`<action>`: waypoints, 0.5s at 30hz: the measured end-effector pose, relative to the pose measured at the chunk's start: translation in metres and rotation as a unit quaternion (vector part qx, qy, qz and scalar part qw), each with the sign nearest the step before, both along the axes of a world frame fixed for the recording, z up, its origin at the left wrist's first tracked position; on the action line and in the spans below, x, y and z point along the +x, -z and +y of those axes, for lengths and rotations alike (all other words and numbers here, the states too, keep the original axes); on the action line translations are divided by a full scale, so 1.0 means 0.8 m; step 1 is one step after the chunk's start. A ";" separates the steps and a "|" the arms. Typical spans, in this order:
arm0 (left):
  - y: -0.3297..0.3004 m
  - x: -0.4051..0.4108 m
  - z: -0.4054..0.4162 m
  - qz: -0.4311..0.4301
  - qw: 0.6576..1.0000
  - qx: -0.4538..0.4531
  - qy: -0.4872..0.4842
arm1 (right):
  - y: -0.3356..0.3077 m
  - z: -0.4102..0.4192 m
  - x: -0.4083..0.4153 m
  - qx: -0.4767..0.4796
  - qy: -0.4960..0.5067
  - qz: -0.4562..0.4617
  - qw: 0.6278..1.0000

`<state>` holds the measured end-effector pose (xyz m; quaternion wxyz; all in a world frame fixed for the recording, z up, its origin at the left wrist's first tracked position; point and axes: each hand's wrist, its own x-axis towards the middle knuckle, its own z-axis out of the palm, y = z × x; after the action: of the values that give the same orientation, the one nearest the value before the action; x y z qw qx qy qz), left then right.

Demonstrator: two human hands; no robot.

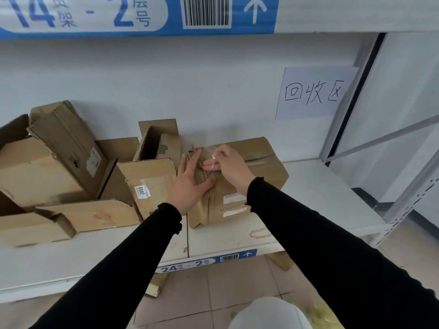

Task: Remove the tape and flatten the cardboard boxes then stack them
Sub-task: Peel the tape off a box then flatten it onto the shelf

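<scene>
A closed cardboard box (261,172) with white labels lies on the white shelf (320,186), right of centre. My left hand (190,184) lies flat on its left end with the fingers straight, pressing it down. My right hand (229,166) is above the box top and pinches a strip of clear tape (211,154) that lifts off the box. To the left several opened cardboard boxes (59,162) stand and lean in a heap, one with a label reading 2859 (142,192).
A paper sign with handwriting (313,93) hangs on the back wall at the right. The shelf's upright post (351,103) stands at the right. Cardboard scraps (156,287) lie on the tiled floor under the shelf. A white rounded object (268,314) is at the bottom.
</scene>
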<state>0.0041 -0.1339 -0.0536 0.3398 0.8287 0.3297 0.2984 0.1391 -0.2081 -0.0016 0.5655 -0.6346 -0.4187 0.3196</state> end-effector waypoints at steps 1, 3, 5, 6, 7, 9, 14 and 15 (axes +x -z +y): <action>0.001 0.001 0.005 0.018 1.000 0.002 -0.007 | 0.000 -0.001 0.006 -0.001 0.004 -0.010 1.000; 0.008 0.000 0.013 0.062 0.998 0.003 -0.016 | 0.001 -0.005 0.021 0.008 0.048 0.016 0.999; 0.021 -0.005 0.017 0.120 0.993 0.007 -0.015 | 0.005 -0.011 0.041 0.016 0.108 0.092 0.990; 0.029 -0.007 0.017 0.141 0.990 0.009 -0.015 | 0.008 -0.014 0.051 0.014 0.131 0.113 0.985; 0.035 -0.008 0.016 0.150 0.989 0.012 -0.017 | 0.011 -0.016 0.059 0.008 0.147 0.117 0.982; 0.041 -0.002 0.014 0.144 0.989 0.042 -0.017 | 0.019 -0.017 0.071 0.008 0.180 0.093 0.979; 0.026 0.038 0.018 0.199 0.963 0.166 0.077 | 0.029 -0.009 0.078 0.045 0.226 -0.012 0.973; 0.023 0.047 0.021 0.220 0.959 0.155 0.089 | 0.032 -0.008 0.079 0.051 0.217 -0.012 0.975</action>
<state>0.0415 -0.1173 -0.0718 0.1515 0.9423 0.2711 0.1251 0.2024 -0.2148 -0.0271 0.6479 -0.6845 -0.2934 0.1602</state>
